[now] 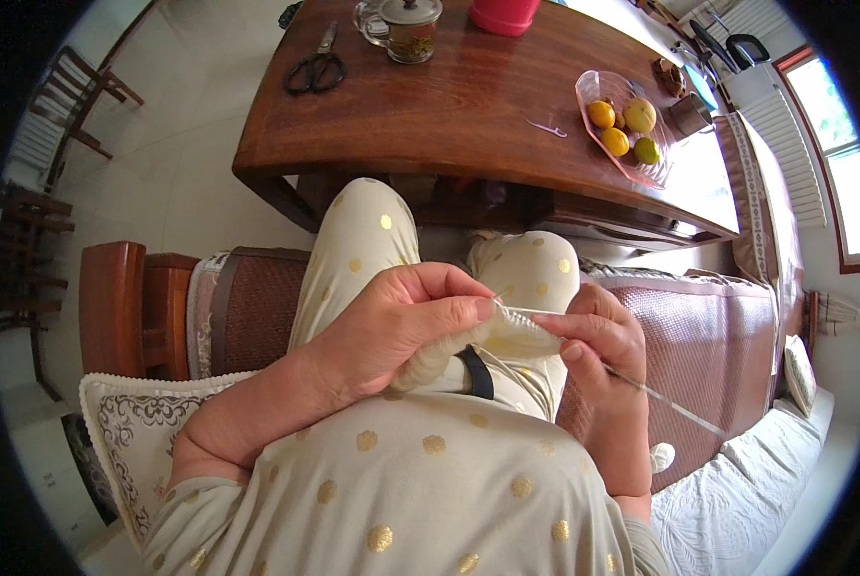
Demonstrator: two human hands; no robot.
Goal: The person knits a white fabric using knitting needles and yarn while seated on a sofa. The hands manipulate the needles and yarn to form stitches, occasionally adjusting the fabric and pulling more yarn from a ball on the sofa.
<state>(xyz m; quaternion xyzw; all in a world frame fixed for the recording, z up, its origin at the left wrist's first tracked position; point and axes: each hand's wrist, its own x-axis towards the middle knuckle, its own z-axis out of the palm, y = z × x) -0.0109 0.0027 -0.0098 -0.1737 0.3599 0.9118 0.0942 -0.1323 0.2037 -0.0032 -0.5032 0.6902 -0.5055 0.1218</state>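
Observation:
Cream-coloured knitting hangs between my hands above my lap, with a row of stitches along its upper edge. My left hand pinches the work between thumb and index finger, close to the needle tips. A long, thin knitting needle passes through my right hand and sticks out to the lower right. My right fingers close around this needle and the edge of the stitches. A strand of yarn runs taut between the two hands. The left needle's shaft is mostly hidden by my hand.
On the wooden table ahead are black-handled scissors, a glass teapot, a pink container, a floss pick and a clear fruit dish. A white ball rests on the sofa at right. A cushion lies left.

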